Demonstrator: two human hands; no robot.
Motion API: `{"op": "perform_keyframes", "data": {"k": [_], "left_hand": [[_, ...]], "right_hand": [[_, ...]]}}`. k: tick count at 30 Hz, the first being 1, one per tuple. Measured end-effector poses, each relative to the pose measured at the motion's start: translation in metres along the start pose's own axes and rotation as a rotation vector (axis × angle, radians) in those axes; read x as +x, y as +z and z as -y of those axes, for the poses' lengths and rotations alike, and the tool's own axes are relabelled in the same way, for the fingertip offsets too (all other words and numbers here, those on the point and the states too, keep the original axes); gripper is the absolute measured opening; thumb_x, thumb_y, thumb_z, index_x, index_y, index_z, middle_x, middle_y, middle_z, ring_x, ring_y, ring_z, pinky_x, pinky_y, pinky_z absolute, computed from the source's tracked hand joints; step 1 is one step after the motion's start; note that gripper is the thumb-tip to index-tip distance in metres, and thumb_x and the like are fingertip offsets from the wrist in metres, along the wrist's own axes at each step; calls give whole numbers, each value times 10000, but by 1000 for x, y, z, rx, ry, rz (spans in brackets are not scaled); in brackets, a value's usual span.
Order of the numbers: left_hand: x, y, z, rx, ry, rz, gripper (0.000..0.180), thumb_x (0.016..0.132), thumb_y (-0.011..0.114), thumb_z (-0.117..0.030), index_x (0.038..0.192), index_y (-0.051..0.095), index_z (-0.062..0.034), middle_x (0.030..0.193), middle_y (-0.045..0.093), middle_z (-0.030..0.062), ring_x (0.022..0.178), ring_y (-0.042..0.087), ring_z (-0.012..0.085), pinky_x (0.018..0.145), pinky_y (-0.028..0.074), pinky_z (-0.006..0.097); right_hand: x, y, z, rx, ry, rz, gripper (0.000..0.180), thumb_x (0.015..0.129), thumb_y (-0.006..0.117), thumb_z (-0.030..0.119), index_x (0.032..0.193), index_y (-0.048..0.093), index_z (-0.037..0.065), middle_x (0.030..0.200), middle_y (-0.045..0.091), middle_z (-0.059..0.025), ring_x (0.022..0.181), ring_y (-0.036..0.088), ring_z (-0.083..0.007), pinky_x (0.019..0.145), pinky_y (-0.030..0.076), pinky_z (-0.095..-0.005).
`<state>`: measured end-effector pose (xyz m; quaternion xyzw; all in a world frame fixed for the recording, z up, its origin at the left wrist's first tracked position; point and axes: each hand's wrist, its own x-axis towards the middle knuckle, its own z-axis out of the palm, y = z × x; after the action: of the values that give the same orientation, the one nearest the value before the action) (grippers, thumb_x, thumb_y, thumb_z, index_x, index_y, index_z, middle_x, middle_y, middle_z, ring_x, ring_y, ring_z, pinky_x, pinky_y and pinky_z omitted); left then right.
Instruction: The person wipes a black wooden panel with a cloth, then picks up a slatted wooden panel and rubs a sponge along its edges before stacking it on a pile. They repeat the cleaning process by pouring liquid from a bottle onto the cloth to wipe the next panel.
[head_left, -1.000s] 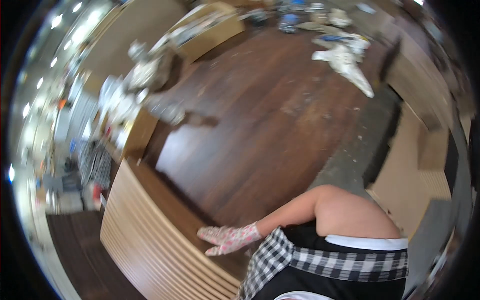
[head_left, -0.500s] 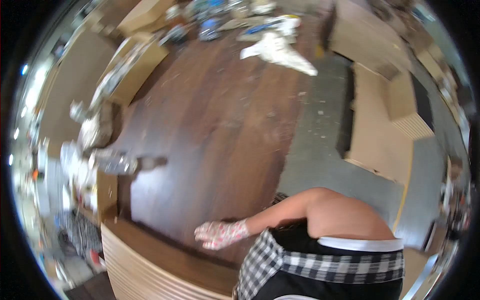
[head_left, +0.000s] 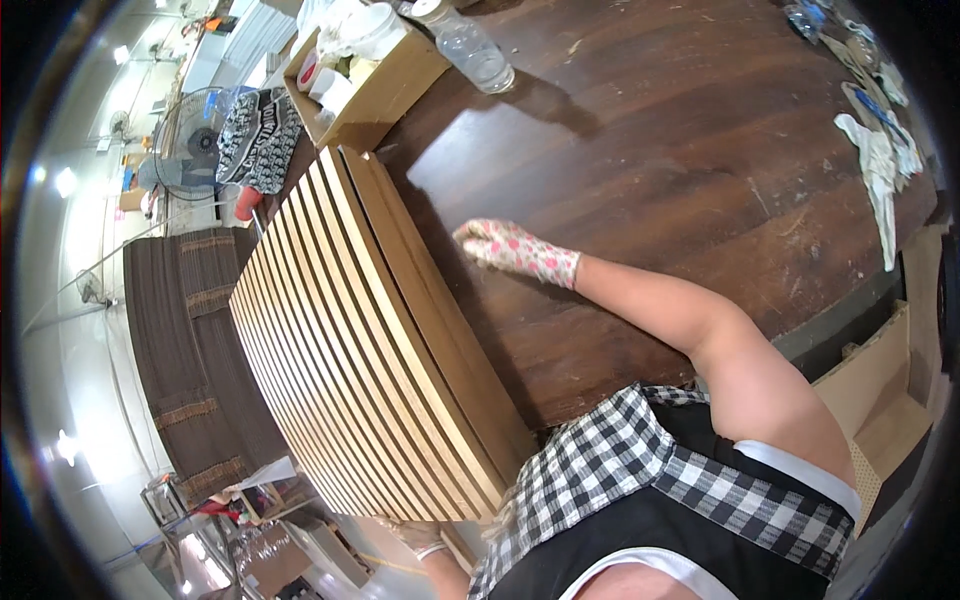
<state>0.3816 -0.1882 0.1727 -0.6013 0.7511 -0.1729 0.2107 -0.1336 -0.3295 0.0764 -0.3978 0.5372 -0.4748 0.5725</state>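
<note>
A slatted wooden panel (head_left: 350,350), pale strips with dark gaps and a brown side, stands along the left edge of the dark wood-look table (head_left: 640,190). My left hand (head_left: 408,532), gloved, grips its near end at the bottom of the view; most of the fingers are hidden by the panel. My right hand (head_left: 515,252) wears a white glove with pink dots. It reaches over the tabletop to the right of the panel, apart from it, fingers loosely extended and nothing in them.
A cardboard box (head_left: 385,95) with white tubs and a clear plastic bottle (head_left: 470,50) stand beyond the panel. White gloves (head_left: 870,170) lie at the far right. Past the left edge are a fan (head_left: 195,140), a patterned cloth (head_left: 258,140) and a dark brown slatted stack (head_left: 200,360).
My view has swung left, bringing the slatted panel's face and my left hand into sight. My right hand stays over the table near the panel, its fingers a little more curled.
</note>
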Motion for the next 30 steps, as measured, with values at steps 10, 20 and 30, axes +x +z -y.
{"op": "perform_keyframes", "data": {"k": [10,20,30], "left_hand": [[-15,-108,-75,-1949,-728,-140,664,939,240,-539,1405,252,-67,1372,396,156,1226,445,279,990,440,411],[-29,-69,-25,-2071,-822,78,663,920,266,-555,1407,273,-105,1407,358,126,1248,418,305,1027,397,423],[-24,-75,-25,-2004,-857,105,664,921,260,-555,1408,272,-105,1409,357,126,1252,412,305,1032,389,424]], "right_hand": [[27,37,6,-159,-688,-357,460,885,539,226,1320,430,125,1393,359,-126,1257,381,-317,1041,331,-393],[4,73,6,-382,-744,-312,557,899,497,393,1376,390,125,1464,300,-67,1331,240,-386,1078,204,-500],[3,75,30,-212,-844,-499,445,850,592,299,1191,514,25,1305,452,-137,1194,421,-333,1008,332,-437]]}}
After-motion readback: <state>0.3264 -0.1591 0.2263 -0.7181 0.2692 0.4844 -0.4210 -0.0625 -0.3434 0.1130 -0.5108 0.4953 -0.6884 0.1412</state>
